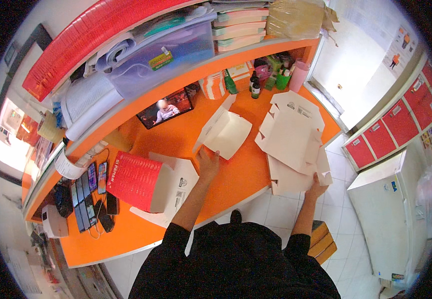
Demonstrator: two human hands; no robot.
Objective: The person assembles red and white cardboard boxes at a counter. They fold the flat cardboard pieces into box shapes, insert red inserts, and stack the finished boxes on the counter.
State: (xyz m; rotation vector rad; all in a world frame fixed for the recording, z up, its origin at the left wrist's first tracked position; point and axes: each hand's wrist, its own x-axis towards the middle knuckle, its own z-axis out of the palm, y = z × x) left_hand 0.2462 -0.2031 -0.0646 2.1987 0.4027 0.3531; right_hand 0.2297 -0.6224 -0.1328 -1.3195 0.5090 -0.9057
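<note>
A partly folded cardboard box (233, 133), pale inside with a raised flap, sits on the orange counter. My left hand (207, 163) is at its near-left corner, fingers apart and touching the edge. To the right lies a stack of flat die-cut cardboard box blanks (293, 122) with slotted edges. My right hand (317, 185) pinches the near right edge of a lower blank (288, 177), which juts past the counter's front edge. Left of my left forearm stands a red printed box (133, 182), beside an opened pale cardboard piece (180, 187).
Behind the box a tablet (166, 108) leans against the shelf. Small bottles (255, 85), a green cup (282, 79) and a pink cup (300, 74) stand at the back. Several phones (84, 197) lie left. A wooden stool (322, 241) and a white fridge (383, 214) are to the right.
</note>
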